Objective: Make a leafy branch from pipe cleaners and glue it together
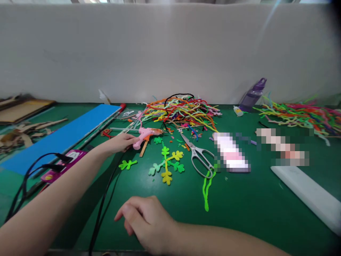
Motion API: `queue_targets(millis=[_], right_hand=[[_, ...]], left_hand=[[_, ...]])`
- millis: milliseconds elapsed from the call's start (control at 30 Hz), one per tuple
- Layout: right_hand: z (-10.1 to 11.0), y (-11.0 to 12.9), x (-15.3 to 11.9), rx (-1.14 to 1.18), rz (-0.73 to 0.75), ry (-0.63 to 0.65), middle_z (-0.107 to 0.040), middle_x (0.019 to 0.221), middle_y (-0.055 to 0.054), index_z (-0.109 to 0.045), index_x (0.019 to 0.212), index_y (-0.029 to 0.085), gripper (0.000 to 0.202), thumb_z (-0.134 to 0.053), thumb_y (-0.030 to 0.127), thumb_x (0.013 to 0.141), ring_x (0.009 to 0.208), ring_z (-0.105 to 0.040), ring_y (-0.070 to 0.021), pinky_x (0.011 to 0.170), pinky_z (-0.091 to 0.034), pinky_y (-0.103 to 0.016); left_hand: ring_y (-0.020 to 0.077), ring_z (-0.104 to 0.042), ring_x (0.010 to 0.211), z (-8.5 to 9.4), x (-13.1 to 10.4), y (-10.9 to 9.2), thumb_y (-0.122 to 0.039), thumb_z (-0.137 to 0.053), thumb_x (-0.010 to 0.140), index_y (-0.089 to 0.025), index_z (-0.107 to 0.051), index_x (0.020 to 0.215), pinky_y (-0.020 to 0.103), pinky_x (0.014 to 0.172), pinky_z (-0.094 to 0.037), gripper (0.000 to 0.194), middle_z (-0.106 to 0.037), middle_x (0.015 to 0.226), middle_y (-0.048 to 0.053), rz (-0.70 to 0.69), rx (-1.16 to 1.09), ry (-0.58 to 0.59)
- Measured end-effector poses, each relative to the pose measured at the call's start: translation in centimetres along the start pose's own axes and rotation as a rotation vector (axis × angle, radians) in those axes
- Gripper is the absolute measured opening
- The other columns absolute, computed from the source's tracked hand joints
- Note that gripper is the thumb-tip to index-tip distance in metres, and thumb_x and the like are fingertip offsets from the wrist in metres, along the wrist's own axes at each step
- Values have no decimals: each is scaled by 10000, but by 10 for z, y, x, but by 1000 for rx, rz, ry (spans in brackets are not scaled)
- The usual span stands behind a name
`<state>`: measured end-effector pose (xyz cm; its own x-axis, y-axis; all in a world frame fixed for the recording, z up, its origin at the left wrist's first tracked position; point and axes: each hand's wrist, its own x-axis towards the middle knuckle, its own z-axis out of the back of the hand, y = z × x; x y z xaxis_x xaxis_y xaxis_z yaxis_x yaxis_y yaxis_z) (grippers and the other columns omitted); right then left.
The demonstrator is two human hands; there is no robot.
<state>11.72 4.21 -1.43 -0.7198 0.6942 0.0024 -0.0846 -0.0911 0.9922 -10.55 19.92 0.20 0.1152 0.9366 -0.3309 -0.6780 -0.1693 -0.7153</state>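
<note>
My left hand [124, 143] reaches across and grips a pink hot glue gun [145, 136] by its handle, the nozzle pointing right. Close to the table's front, my right hand [150, 222] is loosely curled with the thumb against the bent fingers; nothing shows in it. Between the hands lies a branching piece of green and yellow pipe-cleaner leaves [166, 161]. A separate green leaf sprig [128, 164] rests to its left. Scissors [198, 153] with grey handles lie to the right, partly over a bent bright green pipe cleaner [206, 199].
A heap of coloured pipe cleaners [181, 110] lies behind, with another pile [306, 115] at far right. A purple bottle [252, 97] leans on the white partition. A blue board [66, 135], purple power strip [62, 165] and black cables [102, 209] occupy the left. Two blurred items lie right.
</note>
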Motion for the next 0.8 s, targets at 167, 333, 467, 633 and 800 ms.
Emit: queue_targets(millis=[167, 333, 467, 633, 800], right_hand=[[2, 0, 0, -12, 6, 10, -538, 634, 32, -675, 918, 196, 335, -364, 317, 950, 617, -535, -88, 578, -375, -171], [3, 2, 0, -24, 18, 1, -543, 625, 37, -681, 871, 201, 312, -388, 286, 933, 593, -531, -83, 582, -378, -173], [2, 1, 0, -23, 19, -6, -541, 619, 43, -673, 859, 198, 306, -390, 289, 934, 587, -538, -76, 574, -374, -167], [2, -1, 1, -37, 36, 5, -541, 615, 44, -664, 840, 196, 309, -389, 303, 934, 582, -542, -73, 567, -376, -158], [3, -2, 3, -89, 24, 46, -552, 618, 40, -668, 854, 196, 318, -384, 318, 933, 571, -548, -71, 544, -373, -145]], left_hand=[[107, -334, 471, 7, 2, 2, -673, -573, 674, -156, -656, 731, 224, 432, -232, 527, -439, 546, -22, -7, 74, 5], [122, -353, 480, 11, 5, 5, -639, -564, 682, -162, -645, 646, 237, 443, -234, 485, -447, 523, -11, -36, 168, -8], [133, -379, 488, 12, 5, 4, -630, -544, 688, -165, -647, 609, 247, 458, -239, 483, -478, 522, -2, -73, 252, -27], [148, -419, 489, 6, 3, 3, -621, -507, 710, -181, -645, 628, 251, 471, -257, 469, -509, 512, -3, -93, 363, -100], [200, -536, 606, -1, -5, 2, -582, -469, 763, -209, -680, 826, 258, 539, -327, 433, -632, 671, 24, -88, 462, -216]])
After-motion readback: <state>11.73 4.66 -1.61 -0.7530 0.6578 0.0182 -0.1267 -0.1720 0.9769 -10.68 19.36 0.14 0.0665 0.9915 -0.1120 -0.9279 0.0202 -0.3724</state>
